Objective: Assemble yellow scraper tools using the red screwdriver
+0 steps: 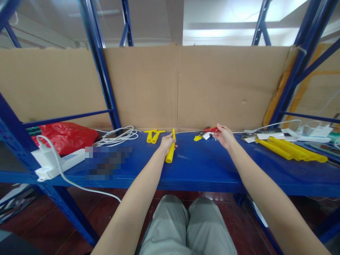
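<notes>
My left hand (168, 142) is closed round a yellow tube (170, 154) with a thin, flat upper end. Its round open end points toward me, just above the blue shelf. My right hand (225, 136) pinches a red tool (211, 129) near the back of the shelf; its exact kind is too small to tell. Just left of that hand lie a small yellow piece (197, 138) and a white-and-dark item (206, 135). Two yellow T-shaped pieces (155, 136) lie side by side to the left of my left hand.
Several yellow tubes (289, 149) lie at the right beside packets and white cables. At the left are a red plastic bag (69, 136), a coiled white cable (119, 136) and a white power strip (67, 161). Cardboard (143, 85) walls the back of the blue shelf (202, 168).
</notes>
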`<action>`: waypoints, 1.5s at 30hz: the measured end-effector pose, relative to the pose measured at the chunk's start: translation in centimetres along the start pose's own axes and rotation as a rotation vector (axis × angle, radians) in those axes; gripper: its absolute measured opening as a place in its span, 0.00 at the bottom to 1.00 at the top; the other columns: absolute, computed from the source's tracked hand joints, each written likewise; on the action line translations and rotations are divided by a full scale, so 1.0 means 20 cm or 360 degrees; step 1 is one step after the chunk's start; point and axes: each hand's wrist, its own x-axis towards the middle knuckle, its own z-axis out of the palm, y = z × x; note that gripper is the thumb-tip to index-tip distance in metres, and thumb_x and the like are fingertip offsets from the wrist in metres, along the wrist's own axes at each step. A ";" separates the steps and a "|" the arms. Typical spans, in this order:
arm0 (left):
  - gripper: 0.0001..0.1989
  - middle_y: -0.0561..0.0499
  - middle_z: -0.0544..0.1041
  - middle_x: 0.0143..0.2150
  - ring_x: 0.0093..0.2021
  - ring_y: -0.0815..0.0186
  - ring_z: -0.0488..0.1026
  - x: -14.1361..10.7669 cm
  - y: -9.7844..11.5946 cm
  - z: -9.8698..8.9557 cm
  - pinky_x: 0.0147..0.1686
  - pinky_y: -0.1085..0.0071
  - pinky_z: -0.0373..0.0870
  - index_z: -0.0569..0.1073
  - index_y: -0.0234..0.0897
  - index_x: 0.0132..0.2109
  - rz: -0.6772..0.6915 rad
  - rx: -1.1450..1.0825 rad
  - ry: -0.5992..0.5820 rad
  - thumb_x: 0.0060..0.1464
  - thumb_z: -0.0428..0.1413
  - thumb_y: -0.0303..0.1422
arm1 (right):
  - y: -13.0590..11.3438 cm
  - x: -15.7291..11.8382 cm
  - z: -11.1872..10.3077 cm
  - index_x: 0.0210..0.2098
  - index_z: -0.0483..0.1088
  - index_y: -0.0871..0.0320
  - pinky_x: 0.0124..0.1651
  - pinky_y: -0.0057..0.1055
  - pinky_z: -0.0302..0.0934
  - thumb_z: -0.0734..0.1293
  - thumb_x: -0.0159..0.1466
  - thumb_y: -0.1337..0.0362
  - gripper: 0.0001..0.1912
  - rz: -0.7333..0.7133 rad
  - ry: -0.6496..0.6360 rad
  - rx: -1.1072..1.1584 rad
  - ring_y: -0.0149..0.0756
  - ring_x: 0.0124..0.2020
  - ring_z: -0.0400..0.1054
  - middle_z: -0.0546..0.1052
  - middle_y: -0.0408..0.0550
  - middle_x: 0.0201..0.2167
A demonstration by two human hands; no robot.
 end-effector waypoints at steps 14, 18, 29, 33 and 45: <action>0.33 0.46 0.76 0.39 0.17 0.76 0.66 0.01 0.00 0.01 0.17 0.78 0.61 0.56 0.42 0.66 -0.0048 -0.0023 -0.0039 0.55 0.51 0.19 | 0.05 -0.05 -0.04 0.37 0.60 0.53 0.27 0.30 0.70 0.69 0.55 0.49 0.20 -0.0110 0.0197 -0.0209 0.29 0.19 0.67 0.69 0.38 0.21; 0.34 0.46 0.76 0.39 0.17 0.76 0.67 0.02 0.00 0.01 0.17 0.78 0.61 0.56 0.43 0.66 -0.0054 0.0008 -0.0042 0.54 0.54 0.21 | 0.06 -0.05 -0.05 0.33 0.59 0.54 0.17 0.26 0.61 0.68 0.52 0.43 0.24 -0.0105 0.0247 -0.0285 0.26 0.14 0.61 0.70 0.39 0.19; 0.33 0.44 0.75 0.42 0.16 0.76 0.67 0.03 -0.01 0.02 0.17 0.77 0.61 0.58 0.42 0.65 0.0012 0.0092 -0.0014 0.53 0.53 0.19 | 0.05 -0.06 -0.04 0.27 0.51 0.52 0.14 0.23 0.47 0.66 0.54 0.44 0.23 0.0024 0.0165 -0.0155 0.24 0.12 0.51 0.60 0.34 0.14; 0.33 0.45 0.75 0.42 0.16 0.76 0.67 0.03 -0.01 0.01 0.17 0.77 0.62 0.58 0.42 0.65 0.0018 0.0082 0.0043 0.53 0.52 0.19 | 0.04 -0.05 -0.04 0.29 0.52 0.52 0.15 0.23 0.49 0.67 0.55 0.50 0.20 0.0064 -0.0059 -0.0033 0.25 0.14 0.54 0.63 0.35 0.17; 0.32 0.44 0.75 0.43 0.16 0.77 0.66 0.00 0.00 0.03 0.15 0.78 0.60 0.58 0.40 0.65 0.0012 0.0115 -0.0023 0.54 0.52 0.19 | 0.02 -0.09 -0.03 0.35 0.62 0.55 0.11 0.21 0.41 0.70 0.53 0.49 0.20 0.0042 0.0321 -0.0081 0.22 0.09 0.48 0.60 0.31 0.10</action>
